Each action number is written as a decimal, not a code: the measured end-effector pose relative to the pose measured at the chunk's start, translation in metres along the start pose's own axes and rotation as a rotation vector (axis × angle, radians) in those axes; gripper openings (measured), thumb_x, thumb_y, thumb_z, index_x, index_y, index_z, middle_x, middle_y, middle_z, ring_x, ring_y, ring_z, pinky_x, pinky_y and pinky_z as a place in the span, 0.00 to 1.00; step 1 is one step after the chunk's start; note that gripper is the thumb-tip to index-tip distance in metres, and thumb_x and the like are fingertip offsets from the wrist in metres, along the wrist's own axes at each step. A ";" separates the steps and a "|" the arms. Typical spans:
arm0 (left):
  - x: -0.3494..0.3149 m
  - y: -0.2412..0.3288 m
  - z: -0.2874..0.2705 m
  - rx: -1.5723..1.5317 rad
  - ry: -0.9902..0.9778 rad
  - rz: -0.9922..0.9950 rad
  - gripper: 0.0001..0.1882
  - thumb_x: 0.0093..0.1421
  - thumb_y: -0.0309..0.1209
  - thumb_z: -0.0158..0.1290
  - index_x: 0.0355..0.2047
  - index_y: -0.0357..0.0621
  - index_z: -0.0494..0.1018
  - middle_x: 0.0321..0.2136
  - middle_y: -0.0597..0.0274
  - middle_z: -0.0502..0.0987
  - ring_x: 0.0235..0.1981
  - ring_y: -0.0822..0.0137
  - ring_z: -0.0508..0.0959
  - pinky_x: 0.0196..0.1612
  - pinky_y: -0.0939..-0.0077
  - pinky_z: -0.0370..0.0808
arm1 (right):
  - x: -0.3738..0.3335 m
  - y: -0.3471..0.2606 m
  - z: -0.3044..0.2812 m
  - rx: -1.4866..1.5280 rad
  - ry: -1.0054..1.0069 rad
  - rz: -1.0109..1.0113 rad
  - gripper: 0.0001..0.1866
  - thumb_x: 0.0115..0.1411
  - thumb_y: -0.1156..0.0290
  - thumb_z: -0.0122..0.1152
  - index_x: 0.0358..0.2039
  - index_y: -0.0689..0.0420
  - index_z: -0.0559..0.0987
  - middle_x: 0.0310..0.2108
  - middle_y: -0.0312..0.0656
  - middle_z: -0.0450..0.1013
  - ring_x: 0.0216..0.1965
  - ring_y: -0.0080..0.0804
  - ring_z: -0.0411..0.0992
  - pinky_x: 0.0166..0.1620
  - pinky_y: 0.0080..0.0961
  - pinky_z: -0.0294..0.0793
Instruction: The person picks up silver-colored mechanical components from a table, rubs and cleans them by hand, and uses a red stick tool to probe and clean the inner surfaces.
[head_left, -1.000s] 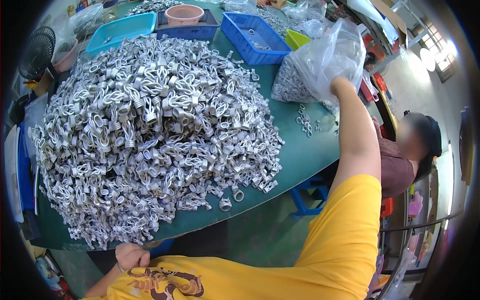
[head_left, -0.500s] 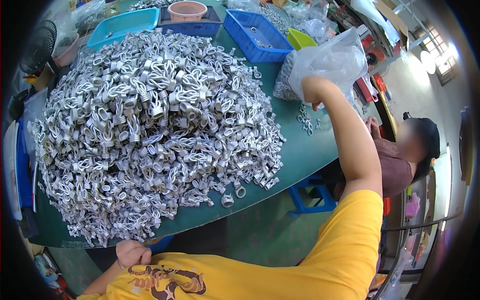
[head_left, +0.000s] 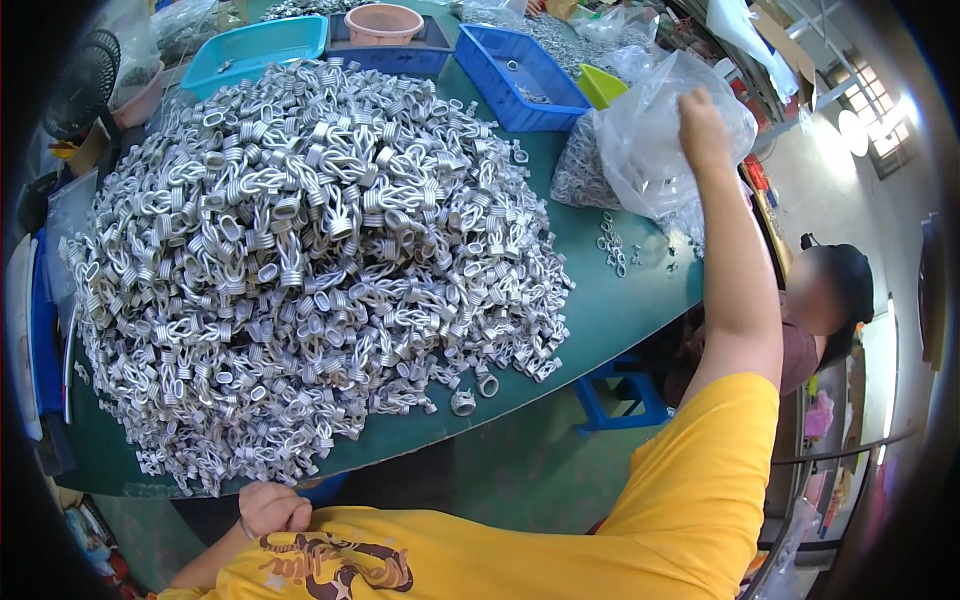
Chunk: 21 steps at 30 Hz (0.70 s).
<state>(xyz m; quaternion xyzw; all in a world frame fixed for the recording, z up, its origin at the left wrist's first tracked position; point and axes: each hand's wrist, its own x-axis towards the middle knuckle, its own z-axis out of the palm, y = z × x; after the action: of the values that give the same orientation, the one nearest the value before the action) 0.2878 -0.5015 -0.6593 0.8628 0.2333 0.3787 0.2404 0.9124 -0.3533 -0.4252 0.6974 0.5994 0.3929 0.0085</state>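
My right hand [head_left: 704, 128], arm stretched out over the table, has its fingers curled on the loose upper film of a clear plastic bag [head_left: 640, 150]. The fingertips are partly hidden from view. Small silvery metal parts [head_left: 583, 165] fill the lower part of this bag. Close to my body, at the near table edge, my left hand [head_left: 272, 508] is closed in a fist; whatever may be inside it is hidden. A large heap of silver looped metal pieces with ribbed collars [head_left: 310, 270] covers the left and middle of the green table [head_left: 520, 400].
Along the back stand a turquoise tray [head_left: 255, 50], a pink bowl [head_left: 383, 24] in a dark tray, a blue crate [head_left: 520, 80] and a yellow-green scoop [head_left: 600, 87]. Loose rings [head_left: 612, 245] lie beside the bag. A blue stool [head_left: 620, 395] and a seated person [head_left: 805, 320] are at right.
My right hand has moved up and to the right, and the bag's loose film has spread to the right with it. My left fist stays nearly in place.
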 end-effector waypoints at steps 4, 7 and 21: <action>-0.003 -0.003 0.000 0.000 0.011 0.024 0.04 0.44 0.29 0.57 0.16 0.48 0.73 0.14 0.67 0.69 0.12 0.70 0.69 0.15 0.81 0.64 | -0.025 -0.014 0.013 -0.216 -0.667 0.329 0.15 0.53 0.76 0.41 0.39 0.60 0.74 0.44 0.54 0.68 0.47 0.45 0.67 0.47 0.36 0.68; -0.004 -0.003 0.002 0.014 0.015 0.034 0.04 0.44 0.29 0.57 0.16 0.48 0.73 0.14 0.68 0.69 0.12 0.70 0.69 0.14 0.81 0.64 | -0.027 -0.007 0.019 -0.190 -0.897 0.335 0.17 0.53 0.75 0.43 0.43 0.61 0.72 0.46 0.54 0.67 0.48 0.45 0.66 0.48 0.36 0.66; -0.001 -0.007 0.000 0.000 0.013 0.084 0.06 0.39 0.27 0.60 0.19 0.45 0.74 0.16 0.63 0.70 0.13 0.68 0.70 0.13 0.79 0.63 | 0.014 0.025 0.114 0.275 -0.335 0.406 0.44 0.43 0.58 0.64 0.56 0.64 0.55 0.55 0.55 0.55 0.55 0.45 0.57 0.55 0.33 0.58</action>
<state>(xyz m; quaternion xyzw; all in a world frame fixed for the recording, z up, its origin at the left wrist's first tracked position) 0.2859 -0.4968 -0.6637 0.8694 0.1986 0.3938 0.2227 0.9965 -0.2961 -0.4842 0.8527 0.4857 0.1808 -0.0659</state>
